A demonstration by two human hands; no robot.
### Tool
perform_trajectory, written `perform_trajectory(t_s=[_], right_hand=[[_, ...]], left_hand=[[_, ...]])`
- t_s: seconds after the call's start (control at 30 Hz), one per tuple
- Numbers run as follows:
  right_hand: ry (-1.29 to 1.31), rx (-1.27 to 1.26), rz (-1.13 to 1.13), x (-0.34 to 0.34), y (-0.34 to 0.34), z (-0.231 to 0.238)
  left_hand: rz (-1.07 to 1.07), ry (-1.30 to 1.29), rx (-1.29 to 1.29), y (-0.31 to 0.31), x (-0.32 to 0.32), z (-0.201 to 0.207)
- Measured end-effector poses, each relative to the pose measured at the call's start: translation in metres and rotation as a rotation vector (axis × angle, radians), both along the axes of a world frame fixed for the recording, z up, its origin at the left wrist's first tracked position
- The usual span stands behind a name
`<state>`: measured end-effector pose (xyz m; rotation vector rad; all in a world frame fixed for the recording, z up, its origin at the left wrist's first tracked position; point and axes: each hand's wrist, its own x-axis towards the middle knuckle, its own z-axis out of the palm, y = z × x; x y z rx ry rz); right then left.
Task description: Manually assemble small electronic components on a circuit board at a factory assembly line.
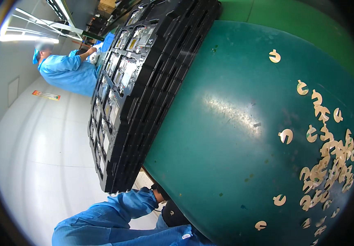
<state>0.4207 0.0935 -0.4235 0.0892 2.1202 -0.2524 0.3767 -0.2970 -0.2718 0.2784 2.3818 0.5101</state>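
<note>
A blue sleeve [138,203] comes in at the lower left, and its cuff ends at the bare wrist of my left hand [159,196]. Beside that wrist is something black, and the fingers are hidden next to the green tabletop's near edge. Closest to this hand is a tall stack of black plastic trays [144,110]. Metal and electronic-looking parts [125,74] sit in the compartments of the top tray. My right hand is out of view.
Many pale, notched round pieces [332,160] lie scattered and heaped on the right of the green tabletop [209,135]. A co-worker in blue [68,69] stands beyond the trays, at the upper left. White floor [50,147] stretches along the left.
</note>
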Motion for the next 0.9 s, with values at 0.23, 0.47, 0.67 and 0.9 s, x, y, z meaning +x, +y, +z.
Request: perform_trajectory(t_s=[0.23,0.47,0.67,0.9], right_hand=[[0.014,0.012,-0.016,0.017,0.012,0.005],[0.085,-0.078,-0.175,0.031,-0.029,-0.004],[0.459,-0.223,-0.128,-0.131,-0.112,0.01],[0.878,-0.128,-0.297,-0.064,-0.023,0.248]], left_hand=[[-0.02,0.01,0.005,0.014,-0.005,-0.005],[-0.201,0.09,-0.07,-0.038,-0.022,-0.018],[0.116,0.562,0.012,0.033,-0.152,-0.019],[0.119,0.619,0.23,0.117,-0.194,-0.013]])
